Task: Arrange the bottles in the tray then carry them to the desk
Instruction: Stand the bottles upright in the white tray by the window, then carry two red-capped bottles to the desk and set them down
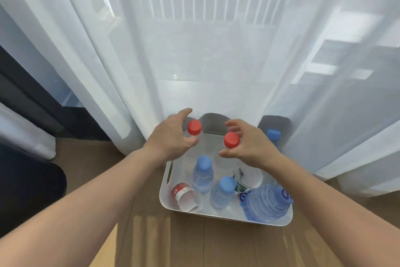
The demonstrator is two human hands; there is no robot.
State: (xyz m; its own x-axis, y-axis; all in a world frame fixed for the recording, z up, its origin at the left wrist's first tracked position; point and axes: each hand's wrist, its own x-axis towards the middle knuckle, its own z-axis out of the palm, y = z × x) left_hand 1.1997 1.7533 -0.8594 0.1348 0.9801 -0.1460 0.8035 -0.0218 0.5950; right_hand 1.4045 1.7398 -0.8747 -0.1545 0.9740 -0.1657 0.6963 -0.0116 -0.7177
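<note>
A white tray (227, 217) sits on a wooden floor (194, 245) against a sheer white curtain (194, 50). Two clear bottles stand upright along the tray's far edge. The left red-capped bottle (194, 127) is toward the far left corner, and the right red-capped bottle (231, 140) is beside it, nearer the middle of that edge. The person's left hand (171, 139) reaches to the first one. Its fingers (185, 113) are spread and curved behind the cap, its thumb (191, 142) lies just under the cap at the neck, and the cap sits in the gap between them. The right hand (249, 147) cups the second bottle the same way, with curled fingers (234, 125) above the cap and the thumb (226, 154) below it by the neck. Motion blur makes it impossible to tell whether either hand actually presses on its bottle or only surrounds it. Two blue-capped bottles (203, 174) (223, 191) stand in the middle of the tray, close together. A red-labelled bottle (186, 195) lies on its side in the near left corner. A large blue bottle (268, 204) leans in the near right corner. A green-labelled bottle (244, 180) lies on its side just beyond it, under the right wrist. Another blue-capped bottle (273, 134) stands at the far right corner by the curtain; whether it is inside the tray cannot be told.
</note>
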